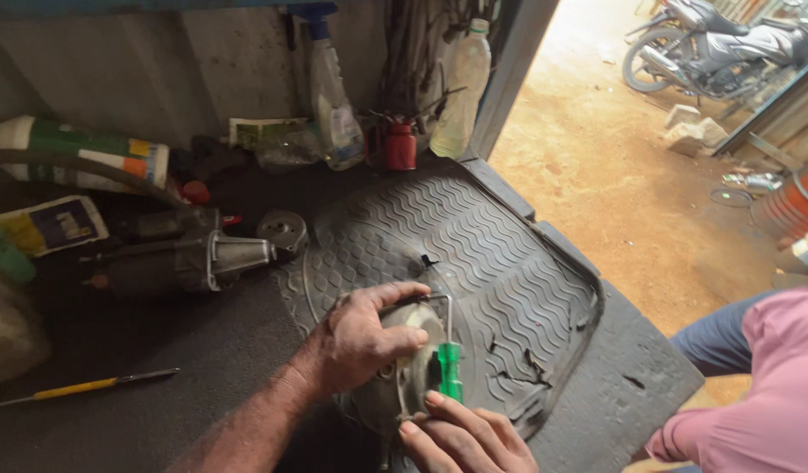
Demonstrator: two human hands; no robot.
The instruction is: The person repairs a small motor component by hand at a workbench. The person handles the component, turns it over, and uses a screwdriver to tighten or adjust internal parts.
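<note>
A round grey metal motor housing (402, 372) rests on a grey rubber car mat (500, 254) with a wavy tread. My left hand (360, 337) lies over the top of the housing and grips it. My right hand (465, 438) holds a green-handled screwdriver (449, 363) upright against the housing, its thin metal shaft bending over at the top near my left fingers.
A grey starter motor (189, 258) and a round metal part (283, 231) lie left of the mat. A yellow-handled tool (80, 387) lies at front left. Bottles (461, 88), a red can (400, 144) and tubes line the back wall. A person in pink (772, 385) sits at right; a motorcycle (719, 44) stands outside.
</note>
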